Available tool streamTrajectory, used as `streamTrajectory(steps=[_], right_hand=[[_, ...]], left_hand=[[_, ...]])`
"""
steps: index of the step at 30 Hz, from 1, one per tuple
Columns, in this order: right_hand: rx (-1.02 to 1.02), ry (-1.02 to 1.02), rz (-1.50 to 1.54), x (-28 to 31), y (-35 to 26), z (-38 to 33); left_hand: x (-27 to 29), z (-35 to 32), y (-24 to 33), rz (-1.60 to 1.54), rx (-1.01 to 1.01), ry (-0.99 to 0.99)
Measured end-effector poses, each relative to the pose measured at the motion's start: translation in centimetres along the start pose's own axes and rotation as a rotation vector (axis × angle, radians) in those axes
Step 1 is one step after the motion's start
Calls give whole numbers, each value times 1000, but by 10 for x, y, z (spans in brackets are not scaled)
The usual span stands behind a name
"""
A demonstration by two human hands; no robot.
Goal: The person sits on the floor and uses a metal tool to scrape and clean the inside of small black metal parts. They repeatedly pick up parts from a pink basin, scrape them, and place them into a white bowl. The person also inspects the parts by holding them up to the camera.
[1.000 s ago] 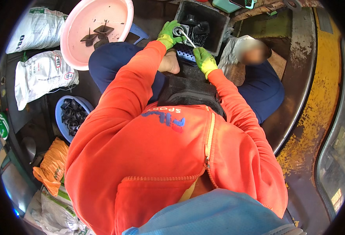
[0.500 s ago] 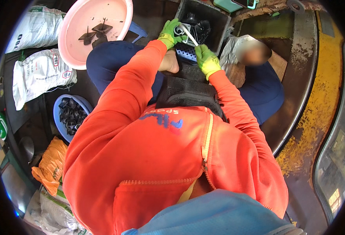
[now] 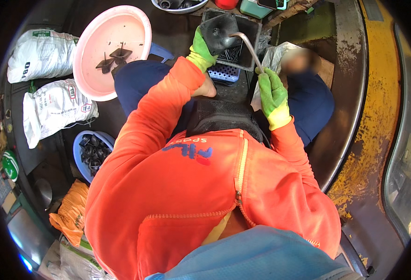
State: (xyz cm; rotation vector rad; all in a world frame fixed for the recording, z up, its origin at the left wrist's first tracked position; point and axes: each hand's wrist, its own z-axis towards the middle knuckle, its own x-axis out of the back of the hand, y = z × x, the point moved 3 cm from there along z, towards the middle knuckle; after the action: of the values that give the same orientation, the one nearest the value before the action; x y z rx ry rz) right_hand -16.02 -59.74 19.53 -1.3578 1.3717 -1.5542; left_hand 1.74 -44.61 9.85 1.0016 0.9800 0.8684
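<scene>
Left hand (image 3: 200, 46), green-gloved and raised with bent elbow, clasps a dark rounded metal part (image 3: 219, 30) over the black square bin (image 3: 252, 37). Right hand (image 3: 273, 93) closes around a curved grey metal rod (image 3: 249, 46) entering that part. Likely risk: the rod slipping sideways, levering the part loose into the bin.

The dark floor (image 3: 177, 32) carries a pink basin (image 3: 110, 51), white sacks (image 3: 56, 109) and a blue tub (image 3: 82, 144).

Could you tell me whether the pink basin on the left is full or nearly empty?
Nearly empty. The pink basin shows mostly bare pink floor, with only a few dark pieces lying near its middle.
</scene>
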Motion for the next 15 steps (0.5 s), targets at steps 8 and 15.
streamTrajectory(steps=[8, 15], right_hand=[[418, 120, -255, 16, -30, -28], [215, 87, -195, 42, -47, -46]], left_hand=[[-24, -24, 71, 442, -159, -155], [-38, -34, 91, 524, -250, -257]])
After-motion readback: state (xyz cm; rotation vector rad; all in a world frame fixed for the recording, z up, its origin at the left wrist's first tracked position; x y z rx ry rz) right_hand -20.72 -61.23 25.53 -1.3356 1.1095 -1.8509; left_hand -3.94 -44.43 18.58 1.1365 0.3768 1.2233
